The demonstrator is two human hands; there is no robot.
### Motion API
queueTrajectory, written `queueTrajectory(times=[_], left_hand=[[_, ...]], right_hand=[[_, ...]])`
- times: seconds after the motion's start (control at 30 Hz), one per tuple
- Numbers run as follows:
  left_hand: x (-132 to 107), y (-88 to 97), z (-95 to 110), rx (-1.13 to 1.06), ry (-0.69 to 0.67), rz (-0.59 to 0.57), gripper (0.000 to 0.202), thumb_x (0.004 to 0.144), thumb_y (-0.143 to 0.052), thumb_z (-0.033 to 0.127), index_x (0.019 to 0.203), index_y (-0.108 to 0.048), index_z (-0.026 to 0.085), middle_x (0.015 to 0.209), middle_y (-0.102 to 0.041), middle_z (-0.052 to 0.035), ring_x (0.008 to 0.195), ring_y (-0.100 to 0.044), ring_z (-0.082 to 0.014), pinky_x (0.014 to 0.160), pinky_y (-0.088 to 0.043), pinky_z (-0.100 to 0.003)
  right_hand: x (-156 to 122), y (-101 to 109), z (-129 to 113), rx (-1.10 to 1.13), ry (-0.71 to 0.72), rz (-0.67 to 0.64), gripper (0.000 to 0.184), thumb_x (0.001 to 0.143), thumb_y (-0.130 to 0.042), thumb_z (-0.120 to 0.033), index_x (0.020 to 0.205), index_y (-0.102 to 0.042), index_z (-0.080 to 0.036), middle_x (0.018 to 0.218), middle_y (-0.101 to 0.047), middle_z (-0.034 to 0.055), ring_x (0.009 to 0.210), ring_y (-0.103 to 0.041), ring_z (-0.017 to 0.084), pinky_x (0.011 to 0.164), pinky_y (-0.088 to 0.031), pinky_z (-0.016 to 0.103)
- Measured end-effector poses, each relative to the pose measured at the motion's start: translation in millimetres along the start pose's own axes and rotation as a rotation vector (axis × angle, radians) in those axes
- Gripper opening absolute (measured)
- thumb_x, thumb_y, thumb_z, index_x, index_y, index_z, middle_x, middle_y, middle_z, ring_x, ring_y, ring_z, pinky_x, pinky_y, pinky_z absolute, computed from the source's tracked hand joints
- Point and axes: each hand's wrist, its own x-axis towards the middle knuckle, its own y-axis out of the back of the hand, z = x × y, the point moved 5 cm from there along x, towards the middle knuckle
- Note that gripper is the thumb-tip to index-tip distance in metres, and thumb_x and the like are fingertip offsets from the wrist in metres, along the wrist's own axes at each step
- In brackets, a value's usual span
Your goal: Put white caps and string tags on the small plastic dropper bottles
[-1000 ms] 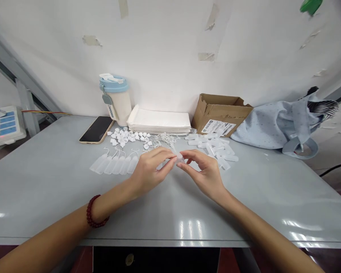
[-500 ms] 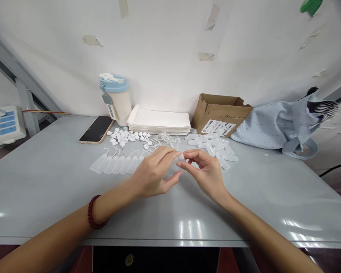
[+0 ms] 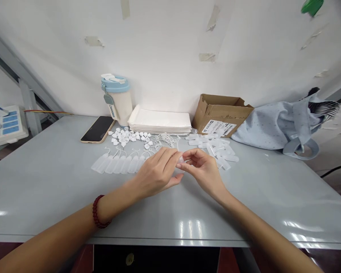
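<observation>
In front of me my two hands meet over the table. My left hand [image 3: 158, 170] curls around a translucent plastic tube [image 3: 181, 160], most of which its fingers hide. Thumb and fingertips of my right hand [image 3: 204, 171] pinch the white cap at the tube's upper end. A row of capped translucent tubes [image 3: 118, 164] with string loops lies left of my left hand. Behind my hands are loose white caps [image 3: 123, 136] and a tangle of white strings [image 3: 163, 141]. Loose translucent tubes [image 3: 216, 148] are heaped behind my right hand.
A stack of white envelopes [image 3: 160, 120] lies against the wall, between a tumbler [image 3: 122, 102] and a cardboard box [image 3: 213, 113]. A phone [image 3: 98, 129] rests at the left. At the right sits a light blue cloth bag [image 3: 267, 125].
My left hand has turned slightly and closed further over the tube, covering more of it. My right hand stays at the cap with its fingers shifted a little. The piles look unchanged.
</observation>
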Motion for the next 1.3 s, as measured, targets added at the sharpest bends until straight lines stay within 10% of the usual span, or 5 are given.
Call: queueTrajectory(times=[0.27, 0.9, 1.3], left_hand=[[1, 5.3, -13, -0.17, 0.045, 0.083, 0.046, 0.076, -0.064, 0.016, 0.118, -0.047, 0.009, 0.103, -0.062, -0.0161, 0.093, -0.058, -0.0247, 0.078, -0.054, -0.039], [-2, 0.0, -5, -0.128, 0.092, 0.077, 0.039, 0.085, -0.063, 0.021, 0.118, -0.044, 0.012, 0.103, -0.063, -0.0142, 0.095, -0.058, -0.0251, 0.08, -0.05, -0.041], [0, -0.3, -14, -0.12, 0.18, -0.117, 0.031, 0.079, -0.065, 0.023, 0.105, -0.054, 0.011, 0.101, -0.063, -0.0134, 0.098, -0.051, -0.0289, 0.081, -0.049, -0.042]], right_hand=[[-2, -16, 2, 0.333, -0.127, -0.412, 0.029, 0.089, -0.056, -0.04, 0.105, -0.068, -0.018, 0.097, -0.071, 0.0074, 0.086, -0.068, 0.018, 0.083, -0.052, 0.035], [-1, -8, -1, 0.214, -0.115, -0.116, 0.031, 0.073, -0.074, -0.036, 0.096, -0.063, -0.019, 0.092, -0.068, 0.0036, 0.076, -0.072, 0.019, 0.07, -0.056, 0.034], [-2, -14, 12, 0.124, -0.159, -0.129, 0.033, 0.072, -0.074, -0.04, 0.092, -0.059, -0.017, 0.084, -0.068, 0.0031, 0.078, -0.072, 0.021, 0.064, -0.054, 0.03]])
